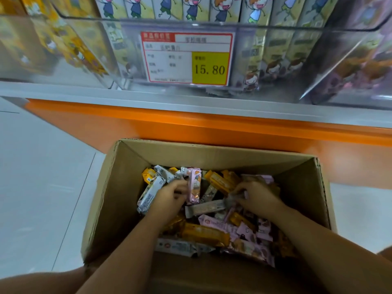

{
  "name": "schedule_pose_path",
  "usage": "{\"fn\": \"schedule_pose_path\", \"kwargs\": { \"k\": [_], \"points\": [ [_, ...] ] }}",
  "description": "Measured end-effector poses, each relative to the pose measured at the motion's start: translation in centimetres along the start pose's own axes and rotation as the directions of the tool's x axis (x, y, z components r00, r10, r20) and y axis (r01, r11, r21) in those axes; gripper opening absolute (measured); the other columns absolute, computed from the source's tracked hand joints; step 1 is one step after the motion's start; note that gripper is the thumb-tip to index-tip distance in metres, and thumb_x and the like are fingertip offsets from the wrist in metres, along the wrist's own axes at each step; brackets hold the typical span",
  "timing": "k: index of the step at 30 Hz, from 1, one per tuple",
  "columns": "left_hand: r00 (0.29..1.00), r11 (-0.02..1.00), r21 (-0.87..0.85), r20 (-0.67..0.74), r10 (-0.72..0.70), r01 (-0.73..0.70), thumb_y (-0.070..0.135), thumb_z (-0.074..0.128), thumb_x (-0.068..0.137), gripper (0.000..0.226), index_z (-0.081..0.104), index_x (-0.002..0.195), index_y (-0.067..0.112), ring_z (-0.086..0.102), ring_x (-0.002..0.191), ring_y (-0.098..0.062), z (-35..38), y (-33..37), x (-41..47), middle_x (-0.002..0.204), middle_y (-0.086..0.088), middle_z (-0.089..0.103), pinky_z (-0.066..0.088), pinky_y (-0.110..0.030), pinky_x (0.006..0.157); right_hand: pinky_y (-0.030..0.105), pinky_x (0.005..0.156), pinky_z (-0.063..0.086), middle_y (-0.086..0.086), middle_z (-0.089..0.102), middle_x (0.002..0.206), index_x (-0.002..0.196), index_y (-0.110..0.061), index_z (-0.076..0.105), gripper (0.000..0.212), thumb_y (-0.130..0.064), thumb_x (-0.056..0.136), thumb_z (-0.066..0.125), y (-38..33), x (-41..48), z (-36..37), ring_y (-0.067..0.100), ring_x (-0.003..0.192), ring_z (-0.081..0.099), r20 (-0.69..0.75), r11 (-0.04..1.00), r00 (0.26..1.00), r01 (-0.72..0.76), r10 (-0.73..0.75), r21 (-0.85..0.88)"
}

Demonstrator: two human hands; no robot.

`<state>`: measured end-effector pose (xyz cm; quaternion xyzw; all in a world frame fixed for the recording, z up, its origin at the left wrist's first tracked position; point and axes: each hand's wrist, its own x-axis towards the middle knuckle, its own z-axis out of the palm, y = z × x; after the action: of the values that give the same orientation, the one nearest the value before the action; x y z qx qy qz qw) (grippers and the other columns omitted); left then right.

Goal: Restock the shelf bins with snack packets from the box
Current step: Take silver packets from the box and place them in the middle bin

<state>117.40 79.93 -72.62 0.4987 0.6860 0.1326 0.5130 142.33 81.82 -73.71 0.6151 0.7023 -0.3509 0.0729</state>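
- Your left hand (169, 200) curls its fingers onto the left edge of a pink packet (194, 185), whose long axis runs near to far.
- Your right hand (258, 198) pinches the right end of a grey packet (207, 209), which lies left to right between your hands.
- Both sit in the open cardboard box (118, 187), on a loose heap of glossy foil snack packets (203, 234).
- Past the orange shelf base (169, 124), a clear plastic bin (275, 35) holds upright cartoon-printed packs (277, 47) behind a price tag (188, 58).
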Motion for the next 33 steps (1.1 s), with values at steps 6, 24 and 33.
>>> {"fn": "schedule_pose_path", "kwargs": {
  "k": [6, 24, 33],
  "points": [
    [0.91, 0.952, 0.267, -0.414, -0.026, 0.149, 0.007, 0.053, 0.09, 0.042, 0.053, 0.131, 0.019, 0.042, 0.122, -0.033, -3.1, -1.0, -0.4, 0.136, -0.012, 0.042, 0.037, -0.041, 0.1, 0.043, 0.107, 0.036, -0.001, 0.039, 0.146, 0.135, -0.028, 0.047, 0.048, -0.022, 0.089, 0.059, -0.9, -0.8, 0.2, 0.021, 0.142, 0.016, 0.049, 0.985, 0.998, 0.046, -0.038, -0.166],
    [0.983, 0.843, 0.506, 0.058, 0.175, -0.18, 0.023, 0.066, 0.088, 0.03, 0.062, 0.118, 0.02, 0.036, 0.133, -0.018, -4.4, -1.8, 2.5, 0.148, 0.0, 0.029, 0.032, -0.02, 0.102, 0.034, 0.099, 0.038, -0.001, 0.048, 0.132, 0.118, -0.02, 0.059, 0.042, -0.046, 0.085, 0.062, -8.2, 1.0, 0.5, 0.018, 0.123, 0.04, 0.184, 0.903, 0.886, 0.429, -0.427, 0.029],
    [0.945, 0.639, 0.708, 0.312, 0.097, -0.299, 0.047, 0.059, 0.089, 0.045, 0.056, 0.13, 0.03, 0.007, 0.145, -0.02, -5.7, -1.1, 4.6, 0.16, 0.009, 0.003, 0.032, -0.037, 0.111, 0.055, 0.115, 0.004, 0.011, 0.042, 0.139, 0.132, -0.019, 0.051, 0.063, -0.064, 0.088, 0.045, -9.4, 2.9, -0.2, 0.031, 0.136, 0.024, 0.347, 0.735, 0.888, 0.448, -0.301, -0.508]
  ]
}}
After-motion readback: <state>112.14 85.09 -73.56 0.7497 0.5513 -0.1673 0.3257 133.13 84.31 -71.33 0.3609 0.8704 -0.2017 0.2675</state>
